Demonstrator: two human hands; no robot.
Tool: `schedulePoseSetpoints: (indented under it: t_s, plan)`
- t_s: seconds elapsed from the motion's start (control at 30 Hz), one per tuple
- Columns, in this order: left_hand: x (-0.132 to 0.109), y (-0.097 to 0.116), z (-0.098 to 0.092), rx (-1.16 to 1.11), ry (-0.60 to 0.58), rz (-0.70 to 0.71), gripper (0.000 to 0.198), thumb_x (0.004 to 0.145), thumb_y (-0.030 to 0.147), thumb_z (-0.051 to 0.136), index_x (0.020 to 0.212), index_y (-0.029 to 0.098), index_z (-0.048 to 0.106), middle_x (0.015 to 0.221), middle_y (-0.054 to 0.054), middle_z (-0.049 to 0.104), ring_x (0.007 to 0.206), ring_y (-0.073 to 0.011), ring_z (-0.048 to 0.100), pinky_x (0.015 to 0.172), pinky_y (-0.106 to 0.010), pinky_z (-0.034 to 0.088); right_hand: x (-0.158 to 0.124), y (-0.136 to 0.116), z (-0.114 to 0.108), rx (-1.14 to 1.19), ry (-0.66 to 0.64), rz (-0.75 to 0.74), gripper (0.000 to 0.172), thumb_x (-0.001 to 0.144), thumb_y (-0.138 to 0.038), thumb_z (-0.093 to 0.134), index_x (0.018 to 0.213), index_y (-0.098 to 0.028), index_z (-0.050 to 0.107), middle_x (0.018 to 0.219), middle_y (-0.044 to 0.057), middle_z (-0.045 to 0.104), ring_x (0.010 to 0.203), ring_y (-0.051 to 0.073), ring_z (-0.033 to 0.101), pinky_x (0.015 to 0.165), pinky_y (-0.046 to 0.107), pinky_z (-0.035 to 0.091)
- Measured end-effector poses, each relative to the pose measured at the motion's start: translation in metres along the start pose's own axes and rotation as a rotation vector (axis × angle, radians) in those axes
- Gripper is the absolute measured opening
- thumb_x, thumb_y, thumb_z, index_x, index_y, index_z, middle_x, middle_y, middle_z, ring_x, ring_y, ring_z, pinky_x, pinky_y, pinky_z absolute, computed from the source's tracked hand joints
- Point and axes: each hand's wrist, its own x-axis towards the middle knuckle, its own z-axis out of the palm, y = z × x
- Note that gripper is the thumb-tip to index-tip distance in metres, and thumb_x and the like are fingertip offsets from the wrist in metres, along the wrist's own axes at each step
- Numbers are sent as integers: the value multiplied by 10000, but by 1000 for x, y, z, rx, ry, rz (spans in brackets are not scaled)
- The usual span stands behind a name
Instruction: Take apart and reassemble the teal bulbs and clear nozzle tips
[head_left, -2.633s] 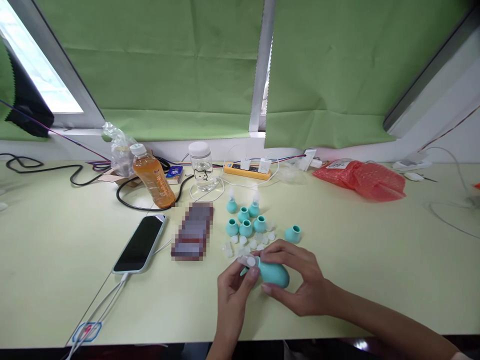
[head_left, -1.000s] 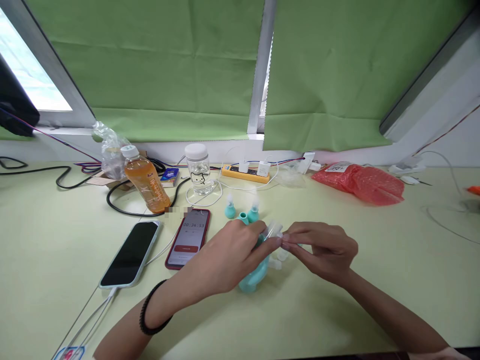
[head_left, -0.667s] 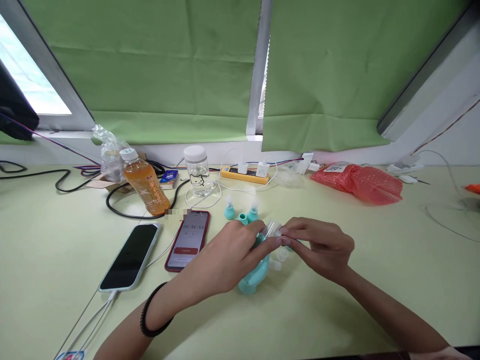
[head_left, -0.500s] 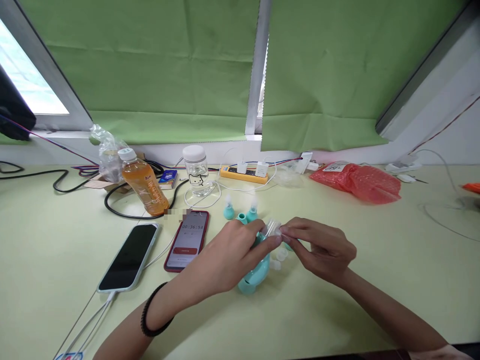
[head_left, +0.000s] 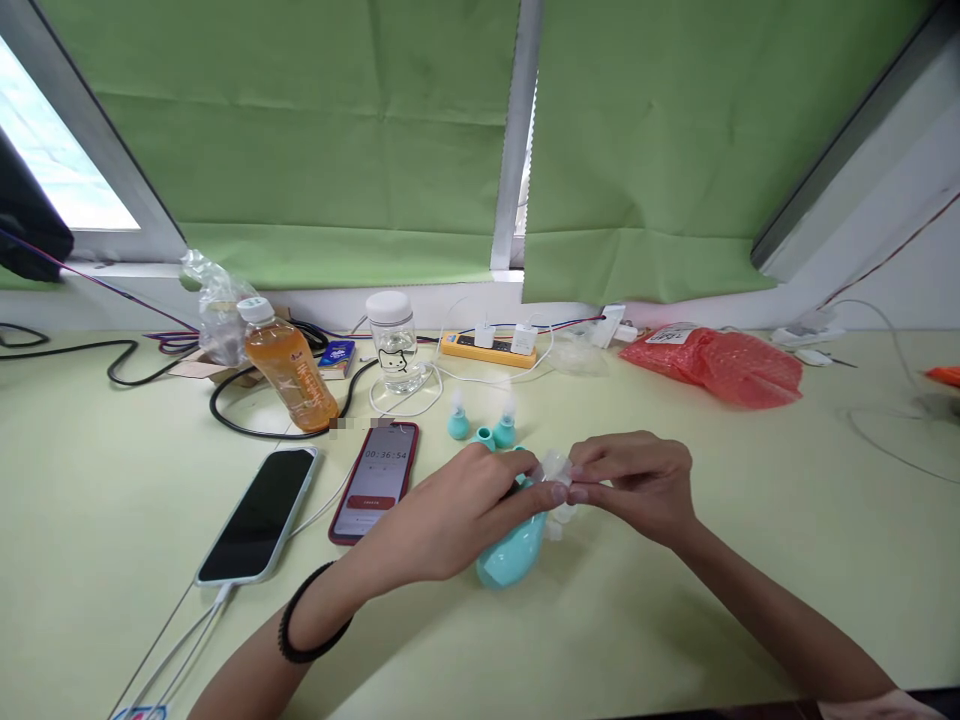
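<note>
My left hand [head_left: 469, 510] is closed around the upper part of a glossy, rounded turquoise piece [head_left: 514, 558]. By its fingertips, a clear plastic part [head_left: 555, 467] sticks out at the top; whether it is joined to the turquoise piece is hidden. My right hand [head_left: 637, 485] pinches at that clear part from the right, with thumb and fingers together close to my left thumb. Just beyond the hands stand small turquoise bulbs [head_left: 458, 425] with clear tips, beside an open turquoise tube end [head_left: 484, 437]. A small clear cap [head_left: 553, 530] lies below the fingertips.
On the left lie a white-cased phone [head_left: 259, 515] and a red-cased phone [head_left: 375, 480] with a timer on screen. Behind them are an orange drink bottle [head_left: 291, 370], a clear jar [head_left: 394, 345] and a power strip [head_left: 487, 350]. A red bubble-wrap bag [head_left: 720, 365] sits back right.
The turquoise piece has turned in my left hand, its underside now tipped differently. The clear part has tilted, and my right hand has shifted slightly left with its fingers more level.
</note>
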Motion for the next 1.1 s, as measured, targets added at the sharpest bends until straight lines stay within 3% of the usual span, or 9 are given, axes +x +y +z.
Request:
schedulePoseSetpoints:
  t_s: [0.23,0.37,0.53,0.67,0.83,0.97,1.1]
  plan:
    - [2,-1,9,211,141,43,311,873,298,223,794,155,487,576,30,393,507,-89,360,520,-225,275,-5,-1,5,-449,160,-247,353,602,12,605,866,-222,621,661,15,630,571,139,583,464,246,493]
    - [8,0,17,255,203,-20,326,872,310,203,827,155,487,578,27,418,475,-93,366,504,-228,284,-6,1,7,-651,227,-347,364,604,0,614,888,-226,606,644,8,633,567,136,588,460,230,495]
    - [12,0,21,329,248,-50,298,875,287,202,860,164,473,560,21,428,470,-112,387,461,-226,260,-5,7,7,-701,193,-375,313,614,-9,611,850,-214,599,683,26,629,596,133,586,475,230,499]
    - [13,2,21,337,235,-70,303,876,283,195,865,156,471,555,16,439,458,-113,404,444,-226,250,0,6,6,-748,165,-428,212,637,-35,602,776,-195,592,596,17,614,519,117,567,427,205,472]
    - [13,-2,19,352,185,-49,338,876,296,173,890,150,477,681,-25,500,461,-102,412,435,-224,260,1,5,7,-739,163,-346,159,677,-55,551,748,-195,570,556,2,591,512,122,564,447,217,468]
    - [12,-11,17,398,150,47,343,876,270,160,945,151,475,793,-55,506,520,-106,426,488,-230,301,-2,11,9,-580,128,-204,134,682,-69,537,743,-182,572,580,8,583,527,126,556,467,240,478]
    - [10,-13,14,411,145,62,362,878,262,144,955,156,481,819,-52,502,531,-104,415,523,-234,310,-3,15,9,-352,178,-106,200,636,-45,585,779,-184,607,669,25,620,592,144,574,461,254,497]
